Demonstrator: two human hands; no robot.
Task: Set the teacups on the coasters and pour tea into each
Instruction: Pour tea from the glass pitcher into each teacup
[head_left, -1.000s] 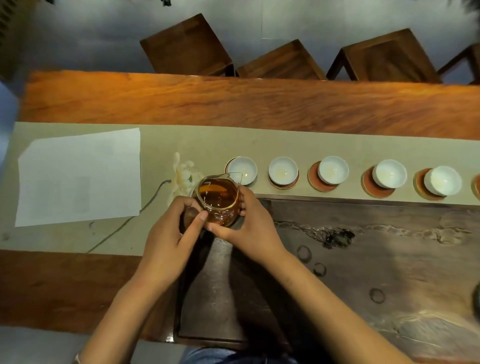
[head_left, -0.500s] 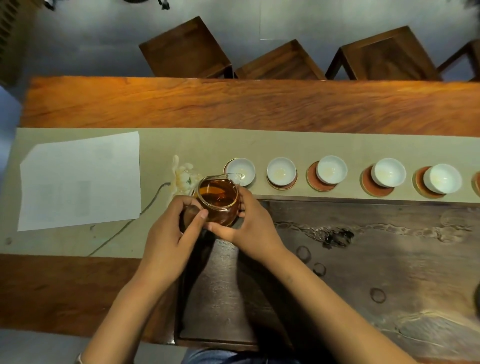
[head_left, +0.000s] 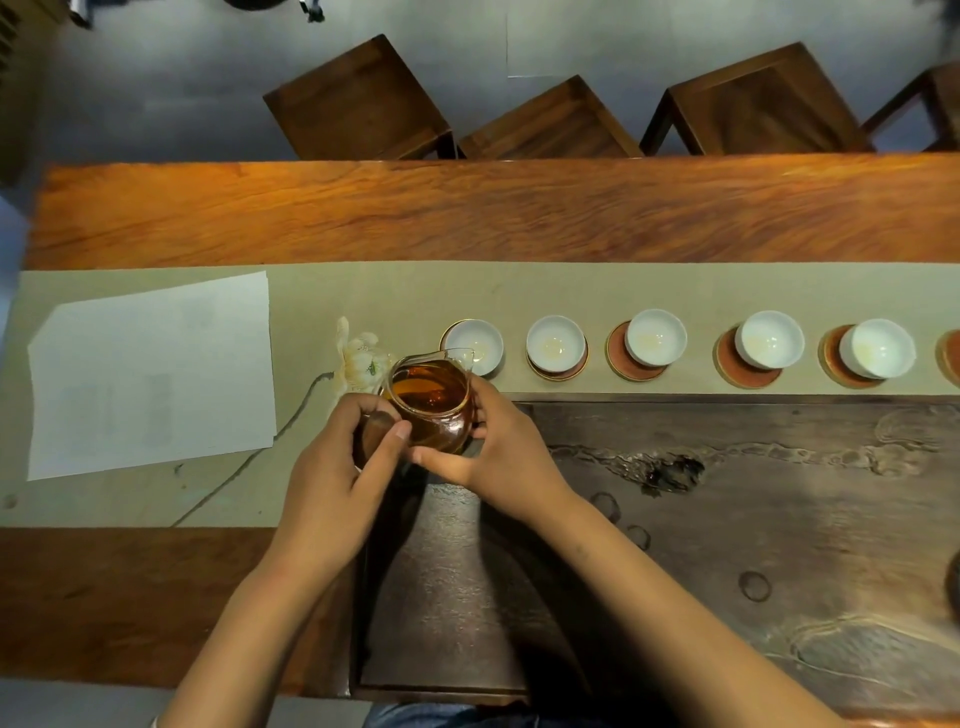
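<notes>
Both the left hand (head_left: 332, 467) and right hand (head_left: 498, 452) hold a clear glass pitcher (head_left: 431, 405) of amber tea beside 5 white teacups (head_left: 556, 345).

Both forearms are reaching forward, converging. Left hand (head_left: 332, 467) and right hand (head_left: 498, 447) are curling fingers, thumbs nearly touching.
</notes>
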